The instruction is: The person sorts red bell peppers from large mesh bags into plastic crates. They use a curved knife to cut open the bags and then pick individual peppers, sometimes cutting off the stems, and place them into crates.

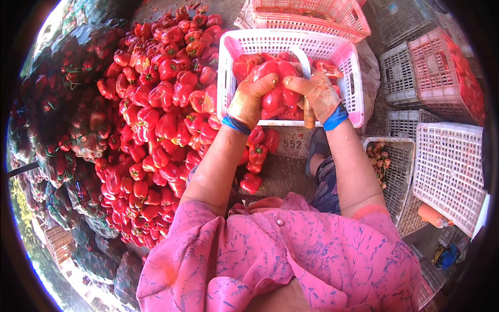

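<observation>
Both my hands are gloved, with blue bands at the wrists, and are over a white plastic crate (236, 41). My left hand (247, 100) is closed on the left side of a red bell pepper (278, 87). My right hand (318, 96) is closed around a knife with a curved pale blade (301, 61) and a wooden handle (309, 115). Its thumb presses the pepper's right side. The blade points up and away, beside the pepper. More red pepper pieces (246, 65) lie in the crate beneath my hands, which partly hide them.
A large heap of red bell peppers (156, 119) spreads to the left, with full net sacks (62, 109) beyond it. A pink crate (312, 21) stands behind the white one. To the right are stacked crates (430, 62), an upturned white crate (449, 169) and a crate of cut scraps (405, 182).
</observation>
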Tool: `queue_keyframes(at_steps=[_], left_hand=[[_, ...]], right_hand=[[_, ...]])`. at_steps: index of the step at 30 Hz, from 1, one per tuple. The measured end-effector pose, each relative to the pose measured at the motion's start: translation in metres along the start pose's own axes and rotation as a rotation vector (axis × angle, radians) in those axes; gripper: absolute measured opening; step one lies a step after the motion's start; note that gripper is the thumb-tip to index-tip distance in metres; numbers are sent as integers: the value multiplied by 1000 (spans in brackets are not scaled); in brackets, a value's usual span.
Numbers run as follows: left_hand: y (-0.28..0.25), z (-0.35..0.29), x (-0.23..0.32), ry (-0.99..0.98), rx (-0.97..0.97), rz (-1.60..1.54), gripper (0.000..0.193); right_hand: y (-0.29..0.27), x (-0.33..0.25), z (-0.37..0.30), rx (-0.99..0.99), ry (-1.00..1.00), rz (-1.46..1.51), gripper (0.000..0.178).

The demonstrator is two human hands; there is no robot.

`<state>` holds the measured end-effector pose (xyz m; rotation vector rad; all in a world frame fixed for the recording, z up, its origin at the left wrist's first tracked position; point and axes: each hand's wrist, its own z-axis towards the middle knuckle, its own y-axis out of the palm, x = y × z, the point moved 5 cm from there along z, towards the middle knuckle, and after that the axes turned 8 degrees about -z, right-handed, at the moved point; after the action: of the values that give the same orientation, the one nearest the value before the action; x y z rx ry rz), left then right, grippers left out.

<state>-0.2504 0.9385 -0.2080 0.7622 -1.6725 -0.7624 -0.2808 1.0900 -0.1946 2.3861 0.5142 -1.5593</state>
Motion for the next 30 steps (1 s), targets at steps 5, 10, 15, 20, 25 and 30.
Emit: queue_keyframes(at_steps=[5,10,15,20,25,30], left_hand=[[-22,3,7,131,50,316,49],[-27,5,7,97,-62,175,53],[-22,6,7,46,-113,65,61],[-37,12,0,-23,-165,-35,67],[-40,14,-5,-11,-209,-386,62],[-29,20,-15,89,-64,-474,66]], right_hand=[[15,-2,5,-46,-83,-19,58],[19,1,1,-52,-83,189,46],[8,1,-8,-62,-2,109,36],[5,12,-2,-76,-22,222,38],[-4,35,21,-148,-120,610,49],[9,28,23,-100,-205,810,53]])
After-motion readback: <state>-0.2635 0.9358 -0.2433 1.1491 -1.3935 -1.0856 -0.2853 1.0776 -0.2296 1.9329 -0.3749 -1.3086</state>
